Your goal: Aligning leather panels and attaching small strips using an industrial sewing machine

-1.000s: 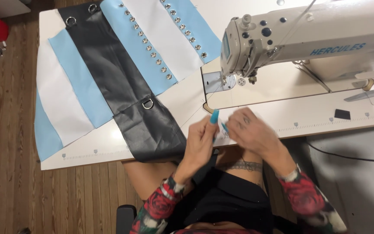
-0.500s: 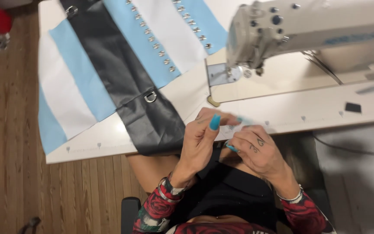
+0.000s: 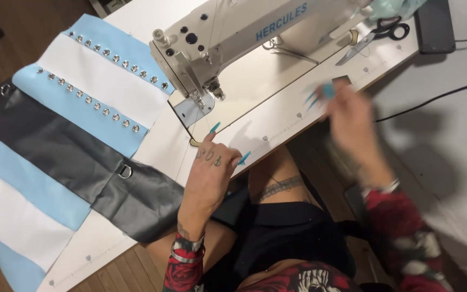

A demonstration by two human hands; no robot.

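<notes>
Head view, left to right: a striped fabric panel point(image 3: 66, 146) of light blue, white and black bands, fitted with rows of metal eyelets and D-rings, lies flat on the white counter point(image 3: 277, 121). Beside it stands a cream industrial sewing machine point(image 3: 244, 38). The left hand point(image 3: 212, 167) rests on the counter edge just below the needle area, fingers spread apart, gripping nothing. The right hand point(image 3: 347, 116) is raised above the counter edge and motion-blurred; its grip cannot be determined. Scissors point(image 3: 374, 35) lie behind the machine.
</notes>
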